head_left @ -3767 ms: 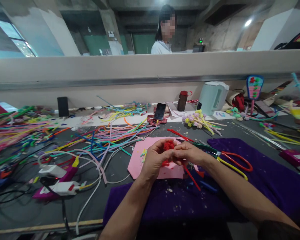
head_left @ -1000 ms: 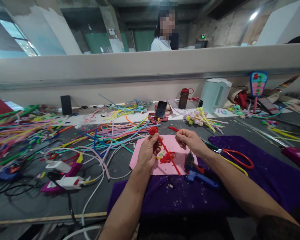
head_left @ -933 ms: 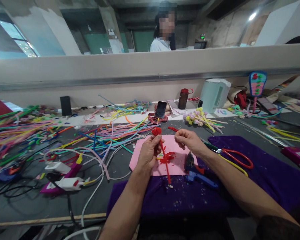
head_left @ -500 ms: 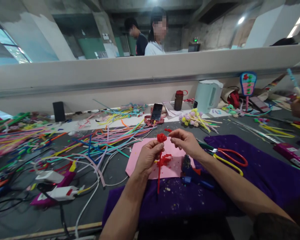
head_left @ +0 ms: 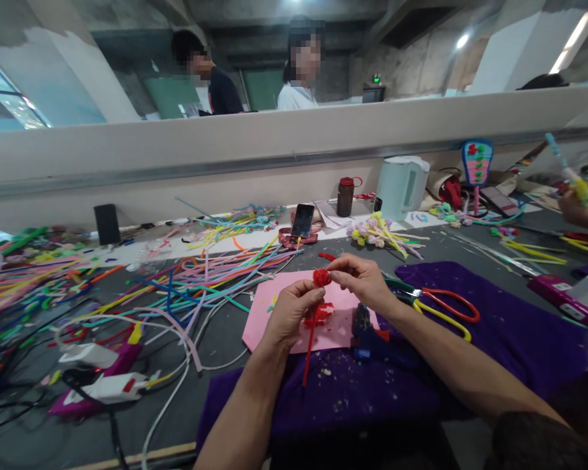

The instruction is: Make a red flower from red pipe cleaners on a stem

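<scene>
A red flower of fuzzy pipe cleaner [head_left: 322, 277] stands on a long red stem that slants down towards me. My left hand [head_left: 290, 310] pinches it just below the bloom, between thumb and forefinger. At the bloom's right side, the thumb and forefinger of my right hand [head_left: 361, 279] are closed on its edge. Under my hands lies a pink sheet [head_left: 262, 320] with red cut pieces [head_left: 325, 314] on it. A dark blue glue gun [head_left: 365, 329] rests below my right wrist. Scissors [head_left: 445, 303] with red and yellow handles lie beyond my right forearm.
Purple cloth [head_left: 500, 320] covers the near table. Loose pipe cleaners [head_left: 215, 267] and a power strip with cords [head_left: 122, 359] spread leftward. A phone [head_left: 302, 220], a bottle [head_left: 345, 197], a kettle [head_left: 399, 186] and a flower bunch [head_left: 372, 230] stand or lie behind. Another person's hand [head_left: 585, 202] is at right.
My right fingertips have come from just beside the bloom onto its edge. The bloom has tilted right and the stem's lower end has swung left. A person behind the partition has moved left.
</scene>
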Demonstrator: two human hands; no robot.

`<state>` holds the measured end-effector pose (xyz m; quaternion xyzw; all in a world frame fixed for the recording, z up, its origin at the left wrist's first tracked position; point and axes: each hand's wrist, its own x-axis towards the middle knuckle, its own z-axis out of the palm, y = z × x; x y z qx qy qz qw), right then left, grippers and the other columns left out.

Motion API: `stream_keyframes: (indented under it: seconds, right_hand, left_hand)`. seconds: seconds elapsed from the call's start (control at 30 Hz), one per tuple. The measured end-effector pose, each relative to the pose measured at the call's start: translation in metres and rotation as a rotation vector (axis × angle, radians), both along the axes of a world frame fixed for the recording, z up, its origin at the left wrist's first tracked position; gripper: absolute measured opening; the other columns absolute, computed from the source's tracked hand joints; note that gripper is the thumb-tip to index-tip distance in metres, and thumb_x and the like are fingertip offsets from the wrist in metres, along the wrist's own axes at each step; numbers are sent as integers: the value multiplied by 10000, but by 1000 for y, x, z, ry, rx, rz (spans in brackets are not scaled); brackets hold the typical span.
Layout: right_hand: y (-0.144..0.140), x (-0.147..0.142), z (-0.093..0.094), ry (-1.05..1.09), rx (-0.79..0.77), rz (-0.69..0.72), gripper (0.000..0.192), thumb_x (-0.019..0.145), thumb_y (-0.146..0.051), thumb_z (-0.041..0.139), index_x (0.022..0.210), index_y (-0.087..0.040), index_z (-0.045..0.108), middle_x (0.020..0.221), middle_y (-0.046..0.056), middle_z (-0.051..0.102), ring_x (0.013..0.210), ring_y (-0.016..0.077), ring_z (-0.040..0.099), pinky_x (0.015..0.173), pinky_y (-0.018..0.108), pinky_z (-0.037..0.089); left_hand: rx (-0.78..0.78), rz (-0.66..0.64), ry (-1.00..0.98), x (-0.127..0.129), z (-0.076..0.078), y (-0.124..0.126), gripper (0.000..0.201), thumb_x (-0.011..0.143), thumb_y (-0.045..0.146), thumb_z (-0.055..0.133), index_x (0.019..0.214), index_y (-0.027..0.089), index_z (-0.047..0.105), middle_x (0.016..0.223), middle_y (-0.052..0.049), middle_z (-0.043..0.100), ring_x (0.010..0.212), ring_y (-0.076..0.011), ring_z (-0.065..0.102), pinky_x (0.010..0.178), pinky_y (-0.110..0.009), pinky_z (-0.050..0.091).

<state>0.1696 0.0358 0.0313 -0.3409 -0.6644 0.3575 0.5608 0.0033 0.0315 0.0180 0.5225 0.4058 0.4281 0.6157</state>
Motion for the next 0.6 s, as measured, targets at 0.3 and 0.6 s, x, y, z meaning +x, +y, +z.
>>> stream_keyframes:
  seconds: [0.3, 0.6]
  right_hand:
    - [1, -1, -3, -15, -32, -32, 106, 757, -261, 573, 769, -159, 601, 618, -15, 558, 487, 79, 483, 453, 202, 401]
    - [4, 0, -6, -258, 203, -202, 92, 766, -222, 542, 717, -165, 594, 654, 9, 571, 568, 106, 500, 529, 222, 396]
  left_hand:
    - [60, 59, 56, 1, 5, -4, 216, 643, 317, 667, 655, 134, 553, 495, 46, 477, 416, -50, 358, 416, -194, 245]
    - [91, 70, 56, 4, 6, -6, 214, 635, 313, 670, 635, 140, 545, 472, 51, 471, 408, -57, 371, 410, -192, 264]
